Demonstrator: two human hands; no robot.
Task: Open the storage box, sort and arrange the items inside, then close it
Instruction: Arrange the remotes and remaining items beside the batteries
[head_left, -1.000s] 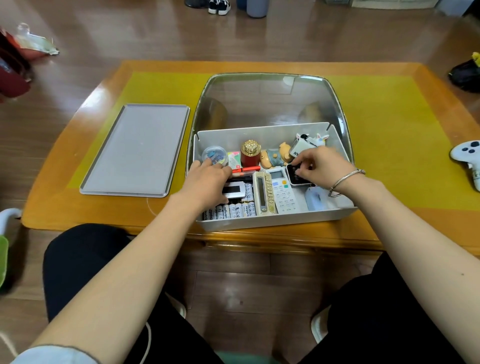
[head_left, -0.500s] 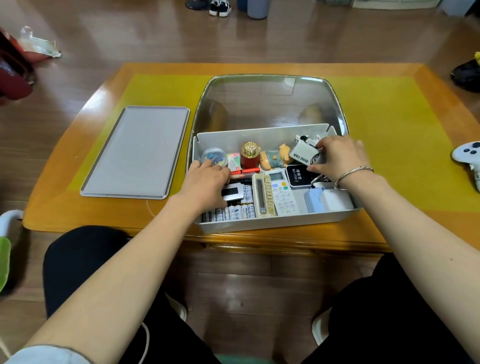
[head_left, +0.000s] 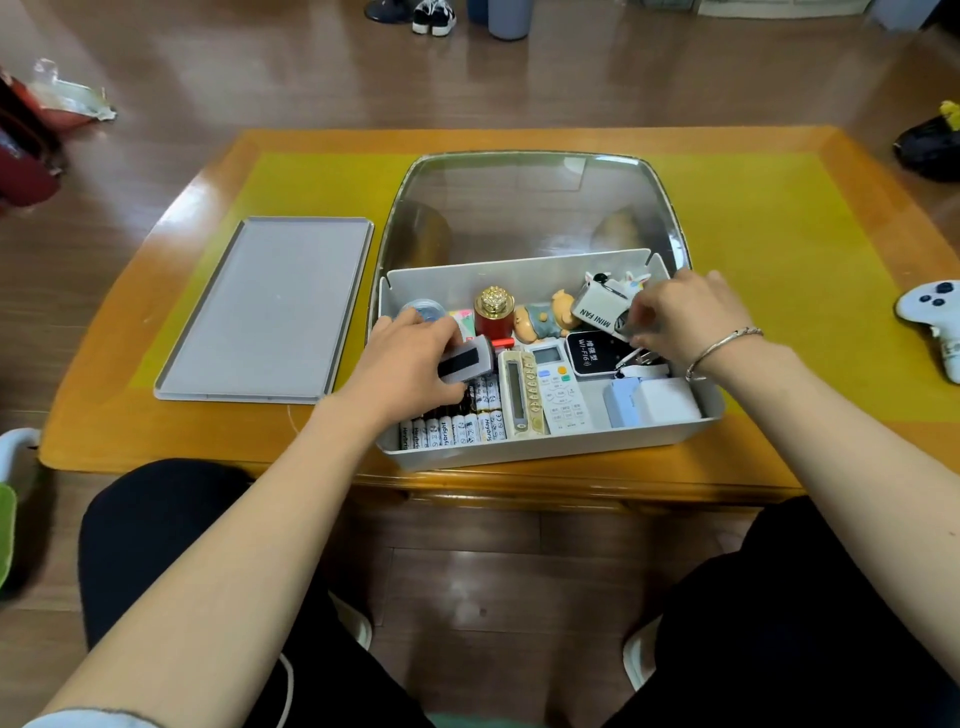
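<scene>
The grey storage box (head_left: 545, 451) stands open on the table, its clear lid (head_left: 530, 208) tipped up behind it. My left hand (head_left: 405, 358) grips a small grey and black device (head_left: 465, 361) above a row of batteries (head_left: 457, 428). My right hand (head_left: 685, 317) pinches the white mini fan (head_left: 602, 306) at the box's back right. Inside lie two remote controls (head_left: 540, 389), a black WiFi unit (head_left: 597, 353), a red jar with a gold cap (head_left: 493, 312), a pig figurine (head_left: 545, 319) and white and blue boxes (head_left: 649, 402).
A grey tray (head_left: 270, 306) lies flat on the yellow mat left of the box. A white game controller (head_left: 935, 322) sits at the table's right edge. Shoes and a bag are on the wooden floor beyond the table.
My right hand moved from the black WiFi unit to the mini fan at the back right and took hold of it. My left hand lifted the grey and black device slightly.
</scene>
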